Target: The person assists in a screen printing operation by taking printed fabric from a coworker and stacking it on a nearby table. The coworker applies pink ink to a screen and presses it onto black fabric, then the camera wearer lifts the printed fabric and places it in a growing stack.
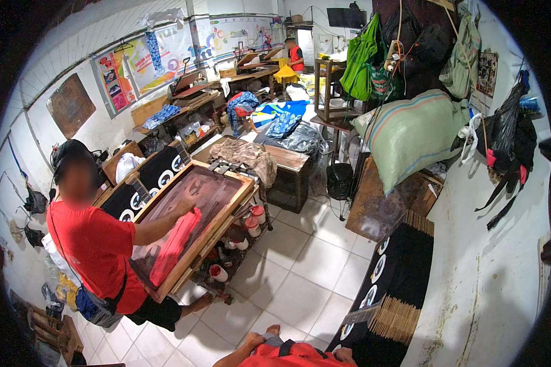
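My left hand rests low by my lap, at the near edge, beside my red shirt. Its fingers look curled, but are too small to make out. Partly cut off by the lower edge, my right hand is nearest to a long stand of black fabric pieces with round white prints. What its fingers do is hidden. A clear ruler-like strip lies across that fabric. At left, a co-worker in a red shirt reaches over a wooden-framed printing screen bearing a bright red strip, cloth or ink.
Red-stained tubs stand below the screen. A stuffed pale green sack sits on the right above a brown board. Pale floor tiles lie between both work stands. Another person is far back near a bench.
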Motion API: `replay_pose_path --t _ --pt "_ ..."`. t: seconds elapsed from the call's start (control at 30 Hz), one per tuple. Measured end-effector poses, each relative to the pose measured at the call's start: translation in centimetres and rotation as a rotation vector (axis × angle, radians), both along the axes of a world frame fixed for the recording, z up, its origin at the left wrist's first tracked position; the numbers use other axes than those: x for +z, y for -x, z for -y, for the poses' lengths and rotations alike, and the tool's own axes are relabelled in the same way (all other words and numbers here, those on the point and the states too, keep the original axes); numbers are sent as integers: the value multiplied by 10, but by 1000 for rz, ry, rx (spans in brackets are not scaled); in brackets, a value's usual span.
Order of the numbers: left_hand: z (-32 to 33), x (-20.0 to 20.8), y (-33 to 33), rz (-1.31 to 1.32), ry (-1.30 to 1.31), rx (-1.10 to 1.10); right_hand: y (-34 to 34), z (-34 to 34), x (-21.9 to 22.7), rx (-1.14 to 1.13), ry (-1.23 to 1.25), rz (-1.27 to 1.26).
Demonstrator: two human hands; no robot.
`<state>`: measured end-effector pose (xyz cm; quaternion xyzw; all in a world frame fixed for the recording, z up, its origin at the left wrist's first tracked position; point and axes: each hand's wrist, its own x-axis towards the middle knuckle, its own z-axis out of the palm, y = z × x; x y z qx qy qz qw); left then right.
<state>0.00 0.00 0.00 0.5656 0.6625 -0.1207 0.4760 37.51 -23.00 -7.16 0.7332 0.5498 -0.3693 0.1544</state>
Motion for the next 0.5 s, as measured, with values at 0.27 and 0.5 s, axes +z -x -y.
replay_pose_path --t 0.27,0.5 --pt "2 -30 12 112 -53 -49 3 1 37 -14 -69 -69" --pt "1 -21 9 42 -113 -121 5 -11 41 -61 -1 -81"
